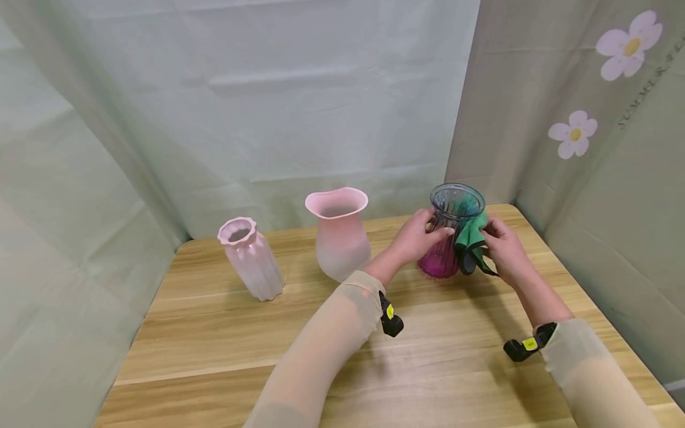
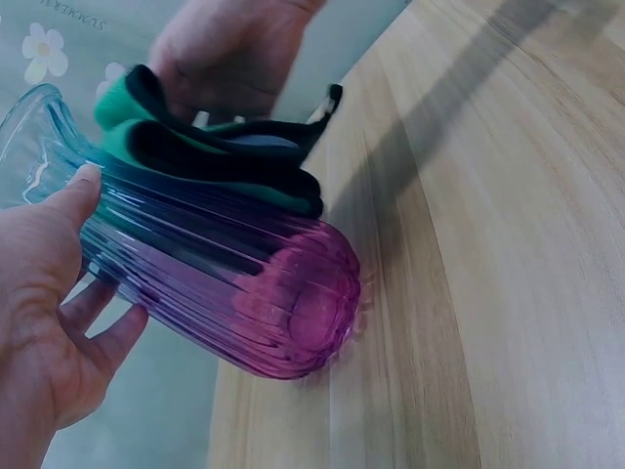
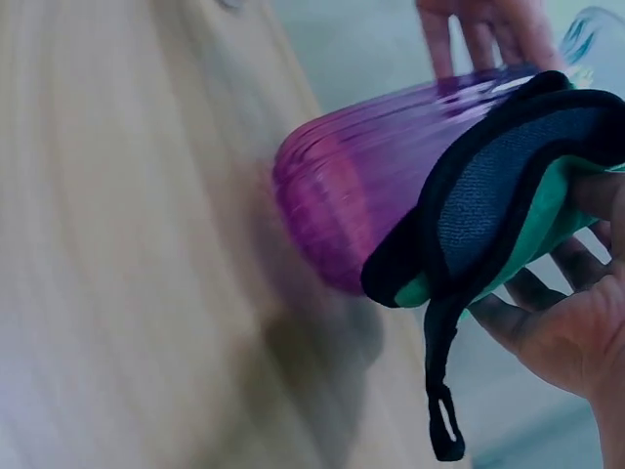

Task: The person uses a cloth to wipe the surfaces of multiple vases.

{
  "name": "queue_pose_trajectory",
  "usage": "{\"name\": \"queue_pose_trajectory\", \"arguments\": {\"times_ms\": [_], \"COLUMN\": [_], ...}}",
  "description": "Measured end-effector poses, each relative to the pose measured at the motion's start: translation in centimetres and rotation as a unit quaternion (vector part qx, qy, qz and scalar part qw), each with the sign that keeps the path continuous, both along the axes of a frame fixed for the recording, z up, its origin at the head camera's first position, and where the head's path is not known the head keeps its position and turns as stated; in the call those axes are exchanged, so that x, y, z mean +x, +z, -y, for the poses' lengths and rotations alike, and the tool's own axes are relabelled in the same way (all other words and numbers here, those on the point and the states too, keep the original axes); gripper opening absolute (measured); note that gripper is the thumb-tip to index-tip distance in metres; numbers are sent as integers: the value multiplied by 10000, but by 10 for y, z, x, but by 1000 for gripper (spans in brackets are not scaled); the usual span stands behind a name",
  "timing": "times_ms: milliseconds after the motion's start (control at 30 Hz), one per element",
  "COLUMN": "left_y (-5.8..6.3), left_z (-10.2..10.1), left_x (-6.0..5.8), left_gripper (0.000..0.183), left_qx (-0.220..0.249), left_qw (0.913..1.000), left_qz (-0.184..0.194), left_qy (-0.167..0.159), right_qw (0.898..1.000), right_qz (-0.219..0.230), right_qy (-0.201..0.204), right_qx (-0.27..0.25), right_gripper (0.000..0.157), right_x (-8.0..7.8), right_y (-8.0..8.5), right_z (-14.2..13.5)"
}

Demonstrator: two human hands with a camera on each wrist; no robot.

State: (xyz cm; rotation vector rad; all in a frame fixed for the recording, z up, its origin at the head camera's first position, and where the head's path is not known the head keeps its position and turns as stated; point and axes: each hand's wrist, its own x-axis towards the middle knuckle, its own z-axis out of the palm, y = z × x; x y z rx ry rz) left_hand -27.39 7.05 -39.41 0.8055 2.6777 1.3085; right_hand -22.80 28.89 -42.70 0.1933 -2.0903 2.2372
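Observation:
A ribbed glass vase, blue at the rim and fading to magenta at the base, is near the back right of the table. My left hand grips its side below the rim, thumb in front and fingers around behind. On the vase's right, my right hand pinches a green cloth with black edging and a black hanging loop. In the right wrist view, the folded cloth lies against the glass, its grey-blue inner face showing. The magenta base is right at the tabletop in the left wrist view.
A wide-mouthed pink and white vase stands left of my left hand. Farther left is a narrower pink-white vase with a scalloped rim. Pale curtains enclose the back and sides of the wooden table.

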Motion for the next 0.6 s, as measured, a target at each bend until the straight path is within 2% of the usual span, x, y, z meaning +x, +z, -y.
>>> {"name": "queue_pose_trajectory", "arguments": {"times_ms": [200,333,467,600], "left_y": [0,0,-1,-4], "left_z": [0,-1,-1,-1], "left_x": [1,1,0,0], "left_gripper": [60,62,59,59], "left_qx": [18,69,71,44], "left_qw": [10000,9999,10000,10000], "left_qz": [64,109,55,-5], "left_qy": [-5,7,24,9], "right_qw": [9989,9972,9923,9929], "right_qz": [462,263,59,88], "right_qy": [-105,-407,-661,-736], "right_qx": [50,562,1042,932], "right_gripper": [16,15,10,13], "right_x": [5,3,2,4], "right_y": [-29,-45,-52,-54], "right_z": [-6,-8,-8,-6]}}
